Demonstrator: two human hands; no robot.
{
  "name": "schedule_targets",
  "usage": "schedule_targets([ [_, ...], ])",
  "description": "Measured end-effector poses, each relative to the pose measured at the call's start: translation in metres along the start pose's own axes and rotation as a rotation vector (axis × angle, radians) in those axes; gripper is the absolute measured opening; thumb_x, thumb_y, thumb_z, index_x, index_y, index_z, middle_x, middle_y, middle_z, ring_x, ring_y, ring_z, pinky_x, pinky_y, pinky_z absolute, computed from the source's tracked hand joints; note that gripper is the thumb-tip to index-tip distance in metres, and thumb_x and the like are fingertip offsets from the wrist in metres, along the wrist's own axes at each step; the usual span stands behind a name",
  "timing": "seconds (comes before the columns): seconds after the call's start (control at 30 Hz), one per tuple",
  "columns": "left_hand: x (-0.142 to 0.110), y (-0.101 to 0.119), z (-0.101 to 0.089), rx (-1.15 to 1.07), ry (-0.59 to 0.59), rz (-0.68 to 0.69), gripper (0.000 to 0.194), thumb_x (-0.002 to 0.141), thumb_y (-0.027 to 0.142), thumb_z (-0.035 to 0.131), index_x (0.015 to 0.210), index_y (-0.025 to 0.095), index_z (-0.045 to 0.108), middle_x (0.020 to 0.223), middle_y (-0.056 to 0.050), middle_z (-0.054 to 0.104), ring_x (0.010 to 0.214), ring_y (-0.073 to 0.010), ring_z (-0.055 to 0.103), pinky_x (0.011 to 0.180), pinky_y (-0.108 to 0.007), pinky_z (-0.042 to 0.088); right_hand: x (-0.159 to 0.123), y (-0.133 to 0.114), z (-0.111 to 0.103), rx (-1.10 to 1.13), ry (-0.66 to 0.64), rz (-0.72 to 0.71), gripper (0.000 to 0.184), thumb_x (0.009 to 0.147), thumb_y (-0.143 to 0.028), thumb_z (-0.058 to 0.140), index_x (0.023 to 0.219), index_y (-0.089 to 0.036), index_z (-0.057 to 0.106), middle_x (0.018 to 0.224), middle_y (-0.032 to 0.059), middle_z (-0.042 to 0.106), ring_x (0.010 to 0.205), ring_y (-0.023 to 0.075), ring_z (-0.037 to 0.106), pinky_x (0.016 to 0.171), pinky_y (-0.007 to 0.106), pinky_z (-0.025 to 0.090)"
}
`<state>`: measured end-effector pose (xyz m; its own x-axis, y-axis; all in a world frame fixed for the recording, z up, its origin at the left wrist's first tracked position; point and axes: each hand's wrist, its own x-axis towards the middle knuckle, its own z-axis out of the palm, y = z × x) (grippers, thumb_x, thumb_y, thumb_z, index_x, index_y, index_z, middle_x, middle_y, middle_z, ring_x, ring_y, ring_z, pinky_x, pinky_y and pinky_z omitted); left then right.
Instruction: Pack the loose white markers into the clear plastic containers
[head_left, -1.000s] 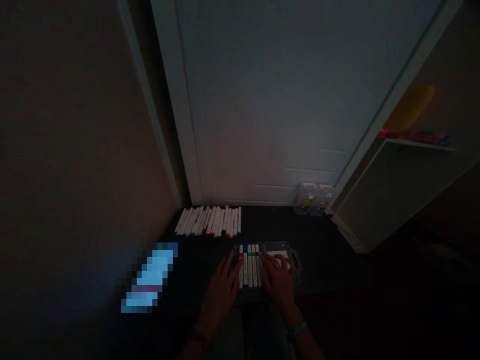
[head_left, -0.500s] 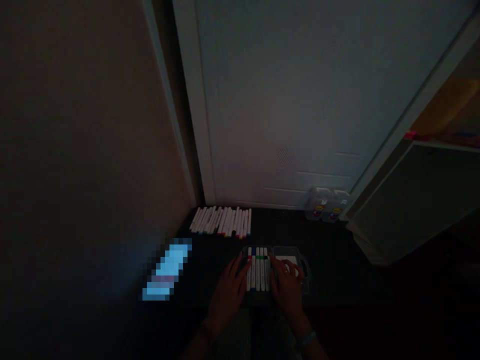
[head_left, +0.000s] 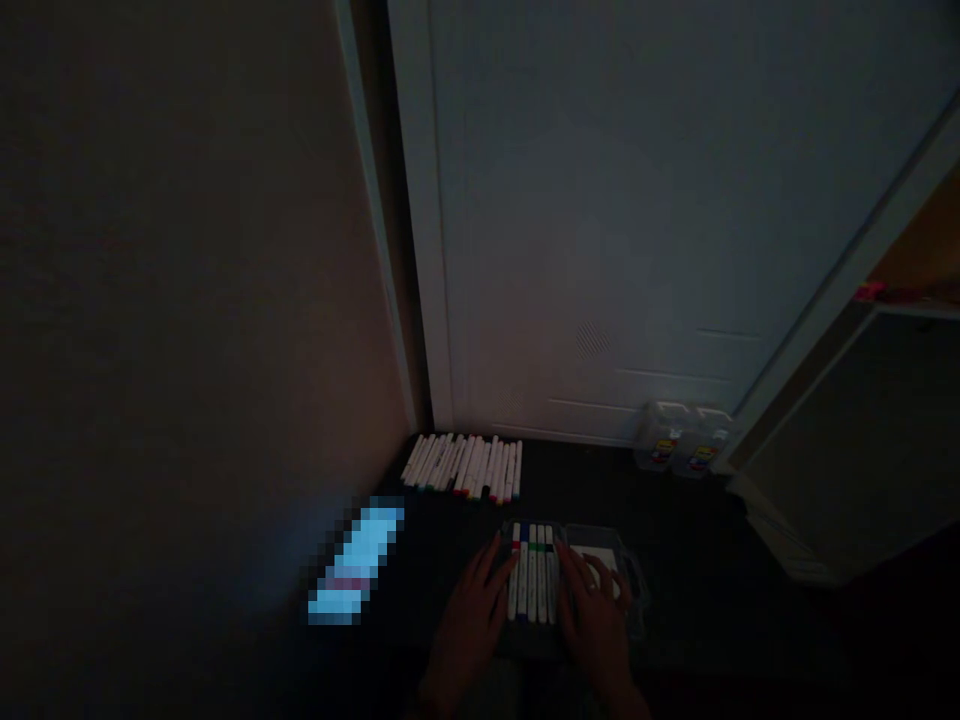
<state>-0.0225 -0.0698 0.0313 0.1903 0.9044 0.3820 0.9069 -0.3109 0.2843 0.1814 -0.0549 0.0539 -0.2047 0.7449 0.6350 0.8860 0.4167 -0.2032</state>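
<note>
A clear plastic case lies open on the dark table in front of me. Several white markers with red, blue, green and black bands stand side by side in its left half. My left hand rests along the left side of this row, fingers stretched forward and touching the case edge or the outer marker. On the other side, my right hand lies with fingers spread, its index finger by the rightmost marker. Under its other fingers is a white card in the right half of the case, partly covered.
A row of several loose white markers lies at the table's back left. Two clear cases stand against the white panel at the back right. A bright pixelated screen is at the left edge. The room is dim.
The whole scene has shifted right and down in the picture as my head moved. My hands keep about the same places beside the markers.
</note>
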Motion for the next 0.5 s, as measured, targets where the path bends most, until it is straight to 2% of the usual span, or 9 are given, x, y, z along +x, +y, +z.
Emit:
schedule_targets([
  [0.23, -0.001, -0.001, 0.001, -0.042, -0.019, -0.03, 0.055, 0.094, 0.015, 0.037, 0.144, 0.036, 0.03, 0.156, 0.002, 0.023, 0.14, -0.0205, 0.03, 0.11, -0.043, 0.038, -0.005, 0.012, 0.008, -0.044, -0.122, -0.171, 0.053, 0.088, -0.021, 0.047, 0.14, -0.031, 0.041, 0.137, -0.0034, 0.052, 0.118, 0.0293, 0.05, 0.098, 0.049, 0.033],
  [0.37, -0.001, 0.001, -0.002, -0.067, -0.011, -0.021, 0.054, 0.094, 0.015, 0.037, 0.144, 0.035, 0.031, 0.156, 0.001, 0.023, 0.139, -0.0211, 0.03, 0.11, -0.043, 0.037, -0.003, 0.013, 0.007, 0.023, -0.174, -0.173, 0.054, 0.089, -0.019, 0.047, 0.142, -0.029, 0.038, 0.14, -0.0011, 0.049, 0.122, 0.0267, 0.048, 0.099, 0.046, 0.042],
  [0.5, 0.0, 0.002, -0.005, -0.09, 0.0, -0.035, 0.051, 0.096, 0.018, 0.037, 0.144, 0.034, 0.032, 0.157, 0.001, 0.019, 0.141, -0.0213, 0.026, 0.111, -0.044, 0.035, -0.002, 0.013, 0.008, 0.079, -0.16, -0.172, 0.052, 0.09, -0.019, 0.045, 0.142, -0.027, 0.039, 0.139, 0.002, 0.05, 0.125, 0.0254, 0.047, 0.098, 0.045, 0.048],
])
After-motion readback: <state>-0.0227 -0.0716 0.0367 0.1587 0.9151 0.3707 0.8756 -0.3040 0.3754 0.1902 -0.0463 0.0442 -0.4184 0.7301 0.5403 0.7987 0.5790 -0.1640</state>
